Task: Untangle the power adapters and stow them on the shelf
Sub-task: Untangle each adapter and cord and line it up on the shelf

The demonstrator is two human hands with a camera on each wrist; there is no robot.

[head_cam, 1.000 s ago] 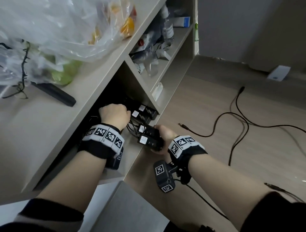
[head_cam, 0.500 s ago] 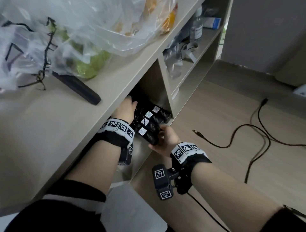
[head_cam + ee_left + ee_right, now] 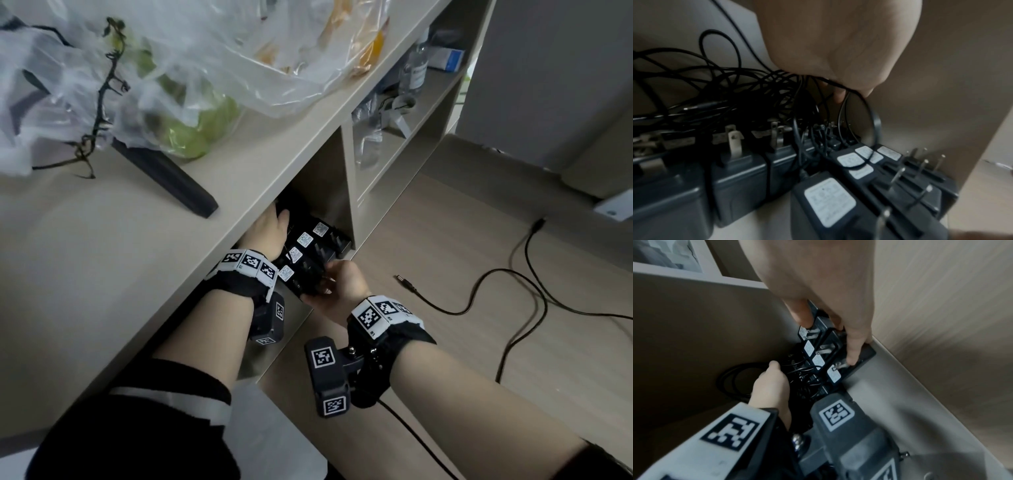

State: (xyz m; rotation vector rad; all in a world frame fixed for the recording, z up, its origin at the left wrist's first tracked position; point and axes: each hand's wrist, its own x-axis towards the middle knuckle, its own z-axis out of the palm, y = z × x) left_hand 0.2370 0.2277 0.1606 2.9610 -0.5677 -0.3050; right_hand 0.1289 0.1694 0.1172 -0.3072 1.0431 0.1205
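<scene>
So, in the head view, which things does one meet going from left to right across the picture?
plastic bags → left hand → power adapters → right hand → loose black cable on the floor.

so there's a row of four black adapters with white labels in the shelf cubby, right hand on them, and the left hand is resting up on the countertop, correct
Not quite: the left hand is not on the countertop. The head view shows it reaching inside the cubby, at the tangled black cables behind the adapters. The rest holds: four black white-labelled adapters sit in a row in the cubby, with the right hand on them.
</scene>
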